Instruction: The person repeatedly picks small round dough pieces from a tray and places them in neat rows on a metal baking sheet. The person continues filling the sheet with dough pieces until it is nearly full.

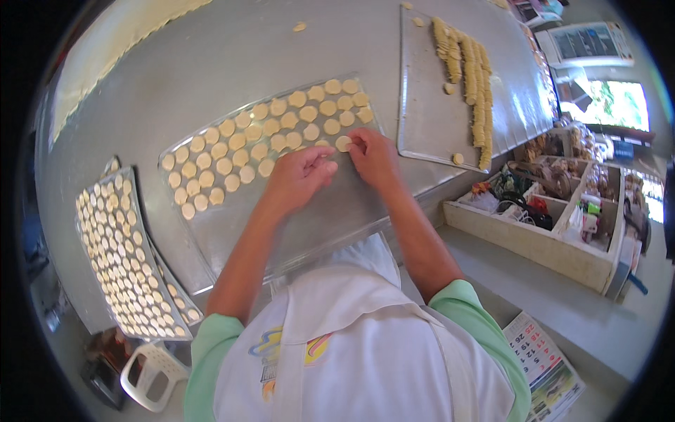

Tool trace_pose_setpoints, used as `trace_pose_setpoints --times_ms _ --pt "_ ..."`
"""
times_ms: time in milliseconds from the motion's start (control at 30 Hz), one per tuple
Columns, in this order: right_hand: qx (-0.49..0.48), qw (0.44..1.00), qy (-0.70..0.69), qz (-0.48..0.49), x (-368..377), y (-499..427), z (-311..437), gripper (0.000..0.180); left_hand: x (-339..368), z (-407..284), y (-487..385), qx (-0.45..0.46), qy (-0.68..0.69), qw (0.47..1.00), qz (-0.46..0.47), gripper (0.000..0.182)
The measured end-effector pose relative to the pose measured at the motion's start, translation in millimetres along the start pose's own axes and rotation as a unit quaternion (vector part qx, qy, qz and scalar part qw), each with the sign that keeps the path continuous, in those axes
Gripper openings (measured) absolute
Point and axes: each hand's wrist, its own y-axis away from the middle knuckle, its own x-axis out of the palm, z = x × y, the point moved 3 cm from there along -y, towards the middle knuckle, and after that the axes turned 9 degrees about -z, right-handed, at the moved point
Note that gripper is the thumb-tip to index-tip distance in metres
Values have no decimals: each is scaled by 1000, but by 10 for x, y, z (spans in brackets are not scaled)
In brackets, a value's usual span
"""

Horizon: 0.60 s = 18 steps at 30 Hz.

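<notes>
Before me lies a metal baking sheet with slanting rows of flat, round, pale dough discs on its far half. Near the rows' right end, my right hand pinches the edge of one dough disc between thumb and fingertips, at or just over the sheet. My left hand hovers just left of it, fingers bent and thumb close to the index finger. It covers part of the nearest row. Whether something sits inside its curled fingers is hidden.
A second tray at right carries long overlapping rows of dough discs. Filled trays overlap at the left. Pale sheeted dough lies far left on the metal table. A compartmented wooden box and a plastic chair stand nearby.
</notes>
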Motion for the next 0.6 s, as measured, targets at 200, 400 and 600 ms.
trace_pose_setpoints --times_ms 200,400,600 --pt "-50 998 15 -27 -276 -75 -184 21 331 -1486 797 446 128 863 200 49" --pt "-20 999 0 -33 -1100 -260 -780 21 1365 -2331 847 488 287 742 360 53" --pt "-59 974 186 -119 -2163 -949 -1805 42 2595 -2651 310 437 393 745 317 57"
